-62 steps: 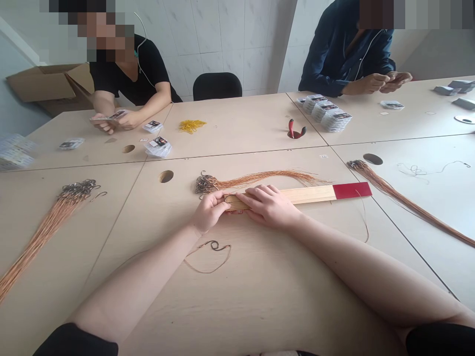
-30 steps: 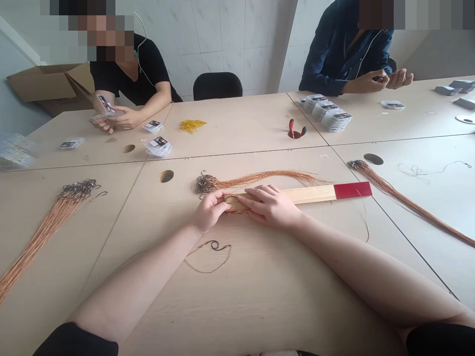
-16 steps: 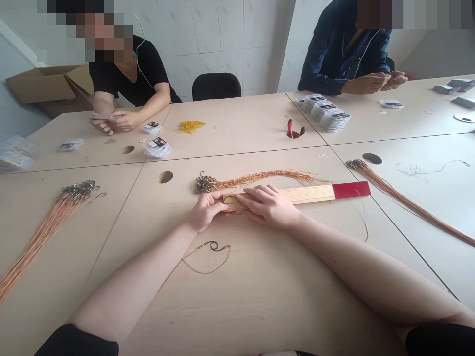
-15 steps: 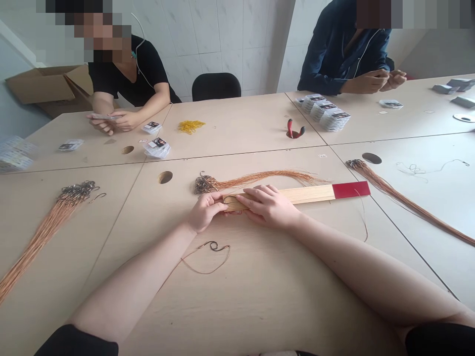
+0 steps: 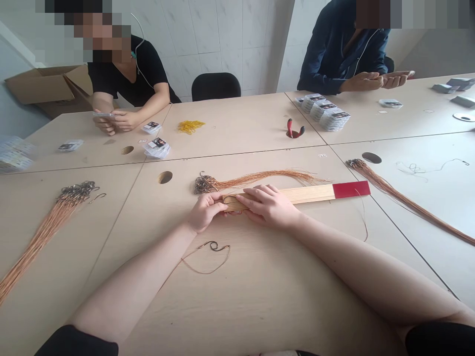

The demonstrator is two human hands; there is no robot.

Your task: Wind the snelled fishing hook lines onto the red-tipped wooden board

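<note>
My left hand (image 5: 205,212) pinches the near-left end of a flat wooden board (image 5: 311,194), thumb on top. A dark curved fish hook (image 5: 227,200) lies on that end beside my left thumb. Across the board rests my right hand (image 5: 272,206), its fingers wrapped over the wood and the thumb side toward the hook. The board's far right end is covered in red (image 5: 352,189), with a thin copper-brown line (image 5: 365,222) hanging over it. Just behind the board lies a bundle of hooks (image 5: 206,184) with brown lines. In front, a loose hook with line (image 5: 214,247) lies on the table.
More bundles of hooked lines lie at left (image 5: 76,193) and right (image 5: 371,178). Across the table (image 5: 237,306), two people handle small items near stacks of clear packs (image 5: 328,113). Red-handled pliers (image 5: 290,128) stand in a table hole; yellow pieces (image 5: 190,126) lie farther back.
My hands and the board stay in place. The co-worker at the back right has spread their hands and extended the fingers; the one at left has shifted their pack slightly.
</note>
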